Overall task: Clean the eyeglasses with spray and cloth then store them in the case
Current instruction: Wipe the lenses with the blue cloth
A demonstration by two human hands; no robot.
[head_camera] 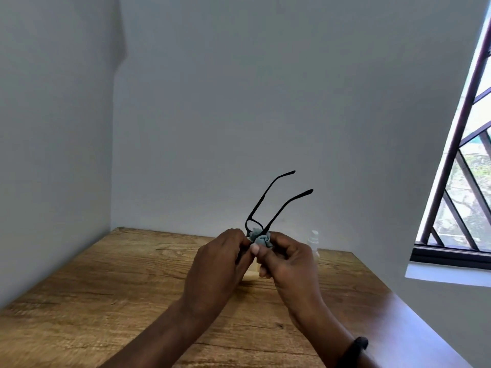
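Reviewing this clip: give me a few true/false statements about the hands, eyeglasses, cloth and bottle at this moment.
1. Both the left hand and right hand hold the eyeglasses above the table. True.
2. The temples are folded shut. False: they are unfolded, pointing up and away.
3. The cloth lies flat on the table. False: it is bunched in the right hand against the frame.
4. The spray bottle stands on the table beyond the right hand. True.

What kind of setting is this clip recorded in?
Probably a room in a home or small office: a wooden table set in the corner of bare grey walls, beside a barred window with greenery outside.
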